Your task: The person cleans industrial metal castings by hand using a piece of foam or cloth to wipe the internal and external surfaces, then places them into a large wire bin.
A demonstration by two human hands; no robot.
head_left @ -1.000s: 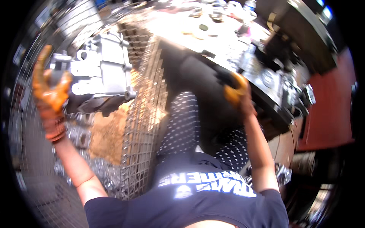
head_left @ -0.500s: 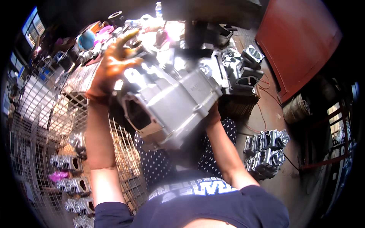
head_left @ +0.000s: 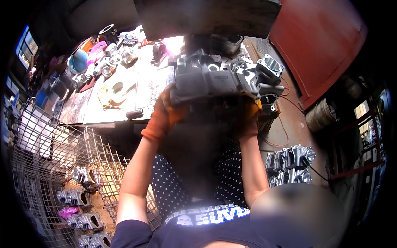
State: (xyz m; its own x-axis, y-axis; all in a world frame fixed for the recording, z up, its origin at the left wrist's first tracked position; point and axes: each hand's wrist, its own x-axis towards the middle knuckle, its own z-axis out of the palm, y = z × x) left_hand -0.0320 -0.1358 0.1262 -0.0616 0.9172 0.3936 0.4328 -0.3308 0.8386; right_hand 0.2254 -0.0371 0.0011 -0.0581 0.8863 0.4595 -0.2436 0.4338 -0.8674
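Both hands hold a large grey metal casting [head_left: 209, 80] in front of me, over the near edge of the bench. Its near side is in shadow, and its upper side has raised bosses and openings. My left hand [head_left: 165, 113], in an orange work glove, grips the casting's lower left corner. Under its right end, my right hand [head_left: 249, 115] is closed in a dark orange glove with yellow at the fingertips; some of those fingers are hidden. Just beyond the casting's right end stand more castings [head_left: 271, 66] with round bores.
A brightly lit bench [head_left: 155, 89] carries a tape roll [head_left: 118, 91], a dark cylinder [head_left: 134, 114], small metal parts and a blue round container [head_left: 77, 61]. Wire mesh cages [head_left: 53, 136] with castings stand left. Stacked castings [head_left: 289, 163] sit on the right floor, near an orange hose [head_left: 285, 134].
The casting has turned level and moved slightly up and away from me. My left hand, raised open-fingered above its left end, has come down onto its lower left corner.
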